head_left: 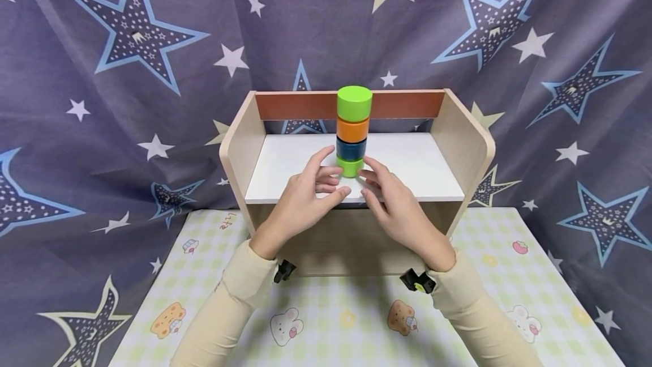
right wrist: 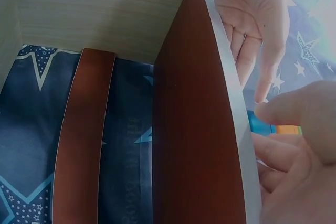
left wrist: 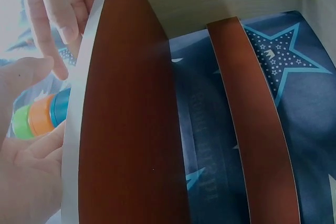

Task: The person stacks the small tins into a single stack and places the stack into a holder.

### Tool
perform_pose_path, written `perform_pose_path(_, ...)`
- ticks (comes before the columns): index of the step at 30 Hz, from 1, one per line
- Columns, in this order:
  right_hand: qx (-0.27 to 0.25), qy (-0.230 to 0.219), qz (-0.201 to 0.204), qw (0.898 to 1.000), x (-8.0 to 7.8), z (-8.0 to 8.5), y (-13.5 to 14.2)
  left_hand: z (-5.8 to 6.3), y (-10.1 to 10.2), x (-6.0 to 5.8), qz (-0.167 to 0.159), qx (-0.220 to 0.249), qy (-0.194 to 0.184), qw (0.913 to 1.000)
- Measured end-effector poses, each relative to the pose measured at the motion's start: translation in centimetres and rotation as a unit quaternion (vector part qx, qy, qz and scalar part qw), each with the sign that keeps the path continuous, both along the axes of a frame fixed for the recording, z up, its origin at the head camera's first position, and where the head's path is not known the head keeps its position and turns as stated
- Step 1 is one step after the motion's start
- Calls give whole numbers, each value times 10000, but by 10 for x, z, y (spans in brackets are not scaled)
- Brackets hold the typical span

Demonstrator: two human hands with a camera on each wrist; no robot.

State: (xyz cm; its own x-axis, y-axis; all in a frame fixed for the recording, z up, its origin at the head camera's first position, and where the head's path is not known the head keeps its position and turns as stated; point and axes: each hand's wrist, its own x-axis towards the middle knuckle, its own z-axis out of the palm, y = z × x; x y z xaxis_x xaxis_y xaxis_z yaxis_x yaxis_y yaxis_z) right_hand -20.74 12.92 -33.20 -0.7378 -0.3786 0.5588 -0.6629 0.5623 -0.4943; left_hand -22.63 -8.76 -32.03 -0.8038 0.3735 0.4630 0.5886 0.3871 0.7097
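Note:
A tower of round, cup-like pieces stands upright on the white shelf board: a large light green piece [head_left: 354,104] on top, an orange one [head_left: 352,129], a dark blue one [head_left: 351,149] and a small green one [head_left: 350,167] at the bottom. My left hand [head_left: 308,194] is beside the tower's lower left, fingers loosely bent. On the other side my right hand [head_left: 397,203] mirrors it, thumb and fingers apart. Neither hand grips a piece; whether fingertips touch the bottom one is hard to tell. In the left wrist view, the shelf edge partly hides the blue piece [left wrist: 60,107].
The small wooden shelf unit has a left side panel [head_left: 244,152], a right side panel [head_left: 466,146] and a reddish-brown back rail [head_left: 402,105]. It stands on a checked tablecloth [head_left: 346,344]. Behind hangs a dark curtain [head_left: 326,27] with stars.

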Motion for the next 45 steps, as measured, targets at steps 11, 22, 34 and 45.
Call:
perform_pose_path(11, 405, 134, -157, 9990, -1, 2, -3, 1, 2, 1, -19, -256, -126, 9996)
perform_pose_path(22, 869, 314, -407, 9949, -1, 5, -6, 4, 3, 1, -4, -645, 60, 9979)
perform_pose_path(34, 986, 192, -469, 9938, 0, 7, -7, 5, 3, 0, 49, -629, -29, 9980)
perform_pose_path(45, 304, 998, -104, 9945, 20, 3, 9, -5, -7, 18, -180, 26, 647, 9977)
